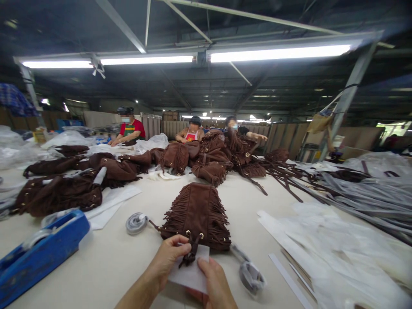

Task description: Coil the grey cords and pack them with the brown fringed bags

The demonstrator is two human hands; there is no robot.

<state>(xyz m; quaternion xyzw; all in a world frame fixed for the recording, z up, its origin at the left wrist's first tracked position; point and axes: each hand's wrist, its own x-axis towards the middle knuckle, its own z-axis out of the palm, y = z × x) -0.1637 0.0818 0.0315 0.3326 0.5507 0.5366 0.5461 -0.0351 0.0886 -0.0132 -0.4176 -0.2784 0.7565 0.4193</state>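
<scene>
A brown suede fringed bag (pixel 197 214) lies flat on the pale table (pixel 106 262) right in front of me. Its drawstring tassel (pixel 190 254) rests on a small white sheet of paper (pixel 190 274) at the bag's near edge. My left hand (pixel 167 257) pinches the left edge of that paper, thumb beside the tassel. My right hand (pixel 215 283) grips the paper's right side from below, fingers closed on it.
A blue tape dispenser (pixel 38 253) sits at the near left, a grey wrapped strap (pixel 136 223) left of the bag and another (pixel 252 277) at its right. Piles of brown bags (pixel 64 189) (pixel 212 159) lie beyond. White sheets (pixel 322 244) cover the right. Three people work at the far end.
</scene>
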